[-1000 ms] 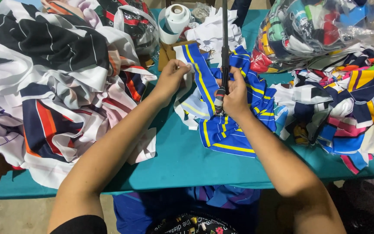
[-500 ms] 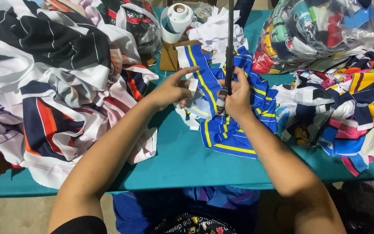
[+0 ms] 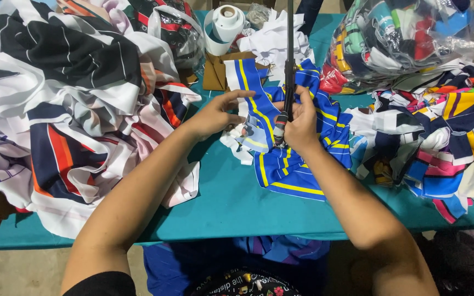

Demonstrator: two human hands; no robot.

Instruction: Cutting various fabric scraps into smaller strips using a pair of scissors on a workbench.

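A blue cloth piece with yellow and white stripes lies on the teal table in front of me. A thin black tool hangs down from above, its tip over the cloth. My right hand is closed around the tool's lower end and rests on the cloth. To its left, my left hand has its fingers spread, fingertips by the white and blue edge of the cloth, holding nothing. Small white scraps lie under that edge.
A big heap of striped white, black, navy and orange cloth fills the left. Mixed coloured pieces pile up at the right, below a clear plastic bag of cloth. A white tape roll stands at the back.
My left hand has come off the cloth, drawn slightly left and toward me, and its fingers have spread. The right hand stays on the black tool.
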